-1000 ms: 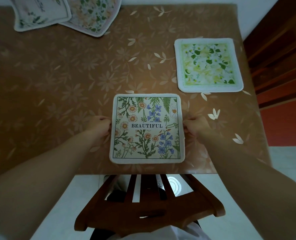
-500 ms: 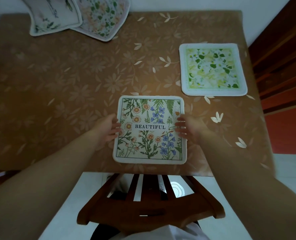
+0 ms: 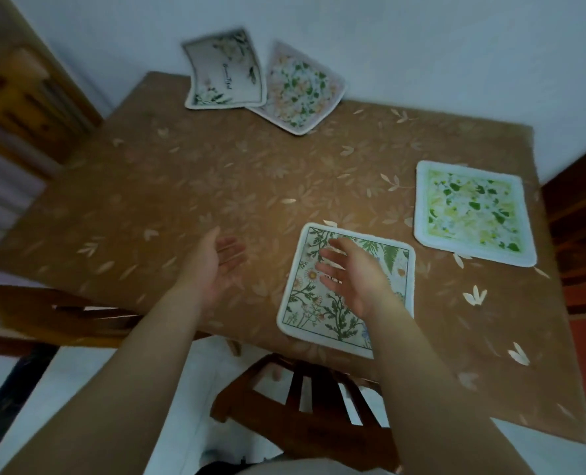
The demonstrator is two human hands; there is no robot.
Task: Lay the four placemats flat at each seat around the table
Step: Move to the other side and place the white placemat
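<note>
A floral placemat (image 3: 392,269) with blue and orange flowers lies flat at the table's near edge. My right hand (image 3: 351,274) hovers above it, fingers apart, holding nothing. My left hand (image 3: 217,265) is open over bare tablecloth to the left of that mat. A green-and-yellow placemat (image 3: 471,212) lies flat at the right side. Two more mats lean against the far wall, half on the table: a pale one with script (image 3: 224,72) and a pink-edged leafy one (image 3: 300,89), overlapping.
The table (image 3: 168,193) wears a brown cloth with a flower print. A wooden chair (image 3: 305,402) stands tucked at the near edge below my arms. Another chair (image 3: 44,313) sits at the left side. Dark wooden furniture (image 3: 583,234) is at the right.
Both hands have let go of the floral mat's sides and lifted, drifting left. My head has turned left, so the wall and the two leaning mats show more fully.
</note>
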